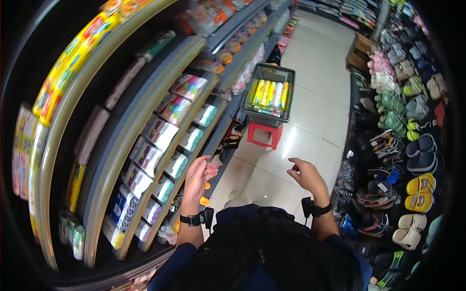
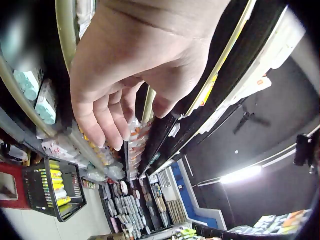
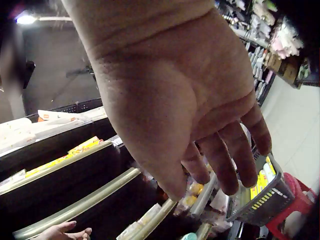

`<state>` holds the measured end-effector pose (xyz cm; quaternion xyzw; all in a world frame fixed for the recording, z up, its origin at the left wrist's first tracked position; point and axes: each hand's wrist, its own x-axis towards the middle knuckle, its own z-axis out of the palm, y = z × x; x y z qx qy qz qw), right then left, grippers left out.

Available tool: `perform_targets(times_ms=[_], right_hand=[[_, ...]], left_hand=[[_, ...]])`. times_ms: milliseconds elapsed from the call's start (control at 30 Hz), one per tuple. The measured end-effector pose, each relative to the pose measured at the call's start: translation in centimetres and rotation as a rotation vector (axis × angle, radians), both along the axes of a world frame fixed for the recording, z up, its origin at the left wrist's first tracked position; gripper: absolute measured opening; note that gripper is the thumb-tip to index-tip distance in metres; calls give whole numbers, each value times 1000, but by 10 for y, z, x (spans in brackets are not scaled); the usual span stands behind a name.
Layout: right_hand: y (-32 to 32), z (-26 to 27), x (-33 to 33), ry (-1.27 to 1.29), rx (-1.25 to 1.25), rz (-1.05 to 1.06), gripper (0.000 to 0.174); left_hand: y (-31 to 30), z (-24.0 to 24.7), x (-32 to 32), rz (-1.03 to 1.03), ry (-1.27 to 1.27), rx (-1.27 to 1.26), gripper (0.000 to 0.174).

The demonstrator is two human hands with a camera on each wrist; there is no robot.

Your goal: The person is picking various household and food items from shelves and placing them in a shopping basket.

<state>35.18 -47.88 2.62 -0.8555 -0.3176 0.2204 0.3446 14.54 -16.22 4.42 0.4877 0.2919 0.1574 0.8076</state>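
Both hands hang in the air over the aisle with nothing in them. My left hand [image 1: 198, 177] is nearest the shelves on the left, its fingers loosely bent, and its palm side shows in the left wrist view. My right hand [image 1: 307, 176] is held out over the tiled floor, fingers relaxed. Ahead of both hands, a dark basket [image 1: 268, 119] holds several yellow and white rolled packs [image 1: 270, 94]. It sits on a red plastic stool [image 1: 265, 136], apart from either hand.
Shelves [image 1: 127, 109] on the left carry packs of tissue [image 1: 141, 160] and long yellow boxes [image 1: 73, 63]. Slippers and sandals [image 1: 420, 192] fill the right side. A cardboard box [image 1: 360, 51] stands farther along the tiled floor [image 1: 310, 116].
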Motion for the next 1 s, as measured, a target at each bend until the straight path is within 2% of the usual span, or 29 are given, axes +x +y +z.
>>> perform_targets(times_ms=[167, 233, 300, 400, 600, 767, 933, 1000], right_hand=[[-17, -19, 18, 20, -42, -93, 43], [-16, -21, 30, 51, -68, -127, 44], [-10, -23, 43, 82, -94, -160, 45], [9, -26, 65, 97, -122, -198, 45], [69, -27, 132, 118, -144, -209, 45], [117, -34, 196, 87, -139, -131, 44], [164, -73, 260, 95, -137, -1, 42], [182, -107, 290, 96, -185, 49, 43]], left_hand=[[11, -13, 68, -101, 72, 21, 33], [17, -22, 94, -146, 180, 181, 32], [30, -40, 117, -191, 200, 218, 32], [51, -56, 150, -295, 236, 350, 32], [96, -69, 218, -370, 287, 317, 34], [128, -71, 247, -350, 331, 361, 35], [149, -66, 255, -291, 427, 365, 37], [151, -71, 254, -236, 467, 333, 38]])
